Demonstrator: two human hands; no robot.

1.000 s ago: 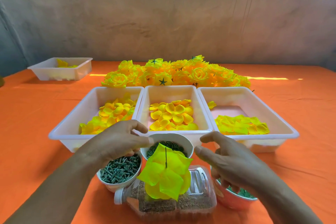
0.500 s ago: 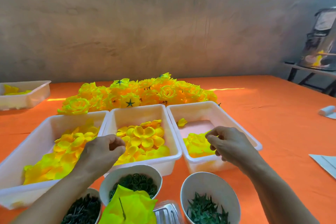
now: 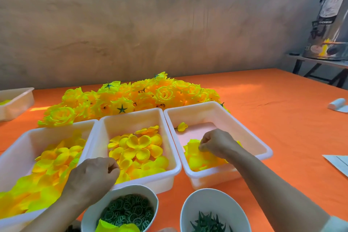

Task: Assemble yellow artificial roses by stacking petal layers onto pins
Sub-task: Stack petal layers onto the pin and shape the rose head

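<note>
Three white trays of yellow petal layers stand side by side: left tray (image 3: 56, 128), middle tray (image 3: 131, 114), right tray (image 3: 244, 124). My left hand (image 3: 94, 175) is at the middle tray's near-left corner, fingers curled and pinched at the petals (image 3: 137, 149) there. My right hand (image 3: 216, 143) is inside the right tray, fingertips pinched on a flat yellow petal layer (image 3: 199, 160). A heap of finished yellow roses (image 3: 131, 98) lies behind the trays. A partly stacked yellow flower (image 3: 116, 227) shows at the bottom edge.
A white bowl of green rings (image 3: 128, 211) and a white bowl of green star-shaped calyxes (image 3: 209, 220) sit near me. A small white tray (image 3: 17, 100) is far left. A white roll (image 3: 338, 104), paper (image 3: 339, 164) and a metal machine (image 3: 331, 30) are at the right.
The view has swung up and to the right. Both hands left the flower on the pin: the left went to the middle tray, the right down into the right tray's petals.
</note>
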